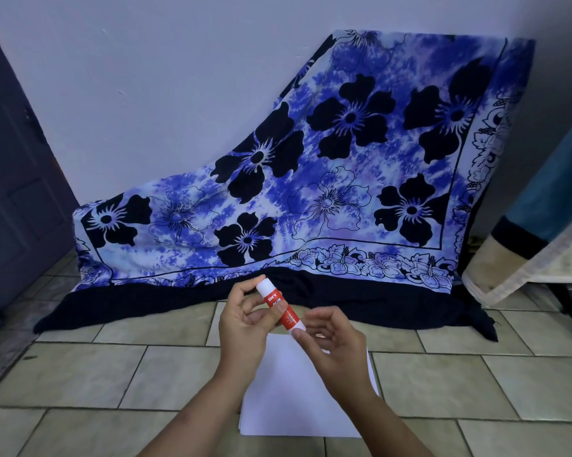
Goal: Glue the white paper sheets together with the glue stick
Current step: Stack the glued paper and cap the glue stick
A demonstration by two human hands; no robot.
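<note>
A red and white glue stick [279,305] is held tilted above the floor, its white cap end pointing up and to the left. My left hand [245,319] grips its upper part, thumb and fingers around the cap end. My right hand [332,341] pinches its lower end with the fingertips. Below both hands a stack of white paper sheets [297,400] lies flat on the tiled floor, its top part hidden by my hands.
A blue flowered cloth [327,179] drapes over something against the white wall and spills onto the tiled floor [96,374] just beyond the paper. A dark door [10,179] stands at left. A chair-like object with fabric [542,239] stands at right.
</note>
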